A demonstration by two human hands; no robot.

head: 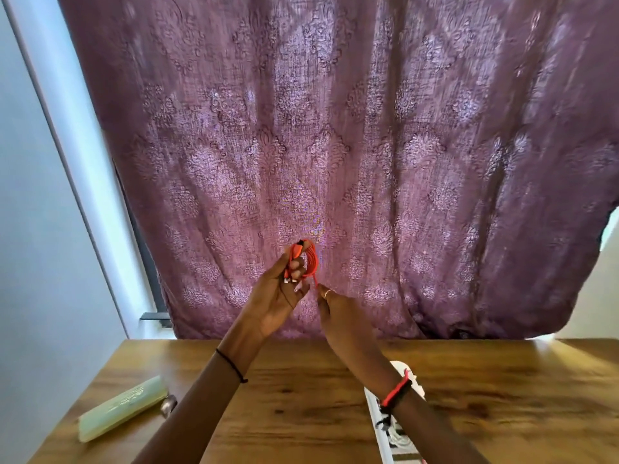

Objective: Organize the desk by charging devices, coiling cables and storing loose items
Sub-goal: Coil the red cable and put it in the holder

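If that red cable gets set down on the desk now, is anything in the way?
Nothing visible does. The left hand holds the red cable above bare desk; the power strip lies off right, the green case off left.

No legible text anywhere; only faint, blurred print on the pale green case [122,408]

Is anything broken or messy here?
Nothing looks broken or spilled. The orange cable is wound in a neat coil in the left hand. One loose tail runs down to the right hand, which seems to pinch it. The pale green case lies slanted near the left edge of the desk, that's all.
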